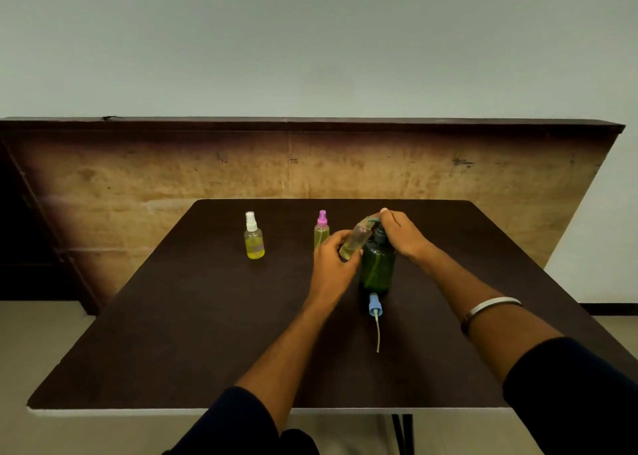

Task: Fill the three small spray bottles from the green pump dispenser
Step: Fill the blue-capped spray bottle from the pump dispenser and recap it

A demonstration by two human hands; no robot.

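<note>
The green pump dispenser (pixel 377 270) stands on the dark table (pixel 193 333), right of centre. My right hand (pixel 402 235) rests on its pump head, fingers curled over the top. My left hand (pixel 331 264) holds an uncapped clear spray bottle (pixel 357 240), tilted with its mouth up at the pump spout; a little yellowish liquid sits at its bottom. This bottle's blue spray cap (pixel 374 308) with its dip tube lies on the table in front of the dispenser. A white-capped bottle (pixel 253 237) and a pink-capped bottle (pixel 321 231) stand behind, each holding yellow liquid.
A worn wooden panel (pixel 310 175) runs behind the table. The table's front edge (pixel 207 410) is near my body. A metal bangle (pixel 492 308) sits on my right wrist.
</note>
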